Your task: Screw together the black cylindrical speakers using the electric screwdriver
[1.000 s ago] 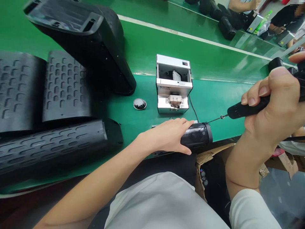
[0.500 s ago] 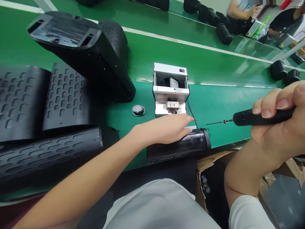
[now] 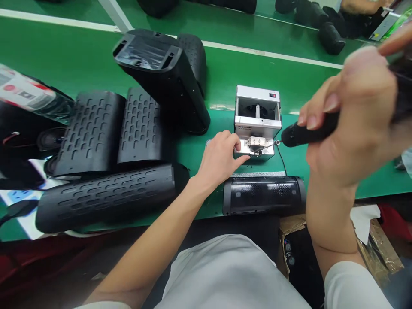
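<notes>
My right hand is wrapped round a black electric screwdriver. Its thin bit reaches left to the front outlet of a silver screw feeder; whether the tip touches a screw is too small to tell. My left hand is beside the feeder's front left corner, fingers bent and thumb apart, with nothing visible between them. It mostly hides a small round part on the green bench. Below the feeder, a black speaker housing with two perforated patches lies on its side near the bench edge.
Several black speaker shells with slotted covers crowd the left, and one tall housing stands upright. A cable runs beside the feeder. Below the bench edge is an open cardboard box. A person's arm shows across the bench.
The screwdriver has moved left, bringing its bit to the feeder's outlet. My left hand has left the speaker housing and moved to the feeder's left side, over the round part. The view has shifted left.
</notes>
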`<state>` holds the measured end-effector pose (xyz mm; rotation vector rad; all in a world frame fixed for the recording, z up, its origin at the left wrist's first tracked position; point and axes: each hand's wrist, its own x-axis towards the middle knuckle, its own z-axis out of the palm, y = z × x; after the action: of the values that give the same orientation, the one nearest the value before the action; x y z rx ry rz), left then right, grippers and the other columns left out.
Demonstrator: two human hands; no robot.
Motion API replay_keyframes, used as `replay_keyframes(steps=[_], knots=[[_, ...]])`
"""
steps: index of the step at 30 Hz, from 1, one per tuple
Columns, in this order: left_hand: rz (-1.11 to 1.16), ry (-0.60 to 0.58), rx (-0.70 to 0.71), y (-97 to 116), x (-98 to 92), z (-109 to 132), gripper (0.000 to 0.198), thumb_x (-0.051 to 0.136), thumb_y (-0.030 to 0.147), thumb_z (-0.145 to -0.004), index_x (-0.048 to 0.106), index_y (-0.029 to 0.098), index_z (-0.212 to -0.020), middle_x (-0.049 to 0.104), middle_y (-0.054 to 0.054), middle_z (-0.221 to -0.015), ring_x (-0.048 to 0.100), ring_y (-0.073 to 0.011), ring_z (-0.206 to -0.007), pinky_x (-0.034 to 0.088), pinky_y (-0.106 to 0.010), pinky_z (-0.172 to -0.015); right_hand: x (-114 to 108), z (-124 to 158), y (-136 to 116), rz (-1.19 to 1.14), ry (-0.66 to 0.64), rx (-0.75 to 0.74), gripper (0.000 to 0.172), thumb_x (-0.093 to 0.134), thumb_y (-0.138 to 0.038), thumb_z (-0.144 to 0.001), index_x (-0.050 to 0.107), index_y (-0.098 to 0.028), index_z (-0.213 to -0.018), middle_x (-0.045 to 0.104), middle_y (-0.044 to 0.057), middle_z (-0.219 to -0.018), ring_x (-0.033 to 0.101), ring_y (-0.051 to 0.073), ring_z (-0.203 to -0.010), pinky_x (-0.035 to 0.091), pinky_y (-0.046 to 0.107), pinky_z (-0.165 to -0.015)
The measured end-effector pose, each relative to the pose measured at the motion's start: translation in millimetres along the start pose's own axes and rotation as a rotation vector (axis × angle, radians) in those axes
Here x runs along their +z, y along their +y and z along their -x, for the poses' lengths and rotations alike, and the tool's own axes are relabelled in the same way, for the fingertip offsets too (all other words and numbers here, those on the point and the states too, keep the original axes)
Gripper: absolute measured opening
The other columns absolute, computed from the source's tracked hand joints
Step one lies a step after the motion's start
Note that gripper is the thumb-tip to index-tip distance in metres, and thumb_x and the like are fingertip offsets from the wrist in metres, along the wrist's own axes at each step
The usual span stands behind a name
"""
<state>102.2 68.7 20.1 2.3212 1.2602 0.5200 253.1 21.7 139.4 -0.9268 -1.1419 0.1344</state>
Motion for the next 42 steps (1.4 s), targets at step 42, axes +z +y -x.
replay_keyframes(steps=[42], knots=[[0.062, -0.008, 0.133, 0, 9.7, -10, 0.038, 0.091, 0.023, -0.091, 0.053, 0.024, -0.093, 0.065, -0.007, -0.114, 0.063, -0.0314, -0.113, 0.050, -0.046, -0.099, 14, -15, 38, -0.046, 0.070, -0.187, 0.024, 0.063, -0.032, -0.088, 0.050, -0.018, -0.103, 0.064, 0.000, -0.102, 0.045, 0.004, -0.048, 0.036, 0.027, -0.041]])
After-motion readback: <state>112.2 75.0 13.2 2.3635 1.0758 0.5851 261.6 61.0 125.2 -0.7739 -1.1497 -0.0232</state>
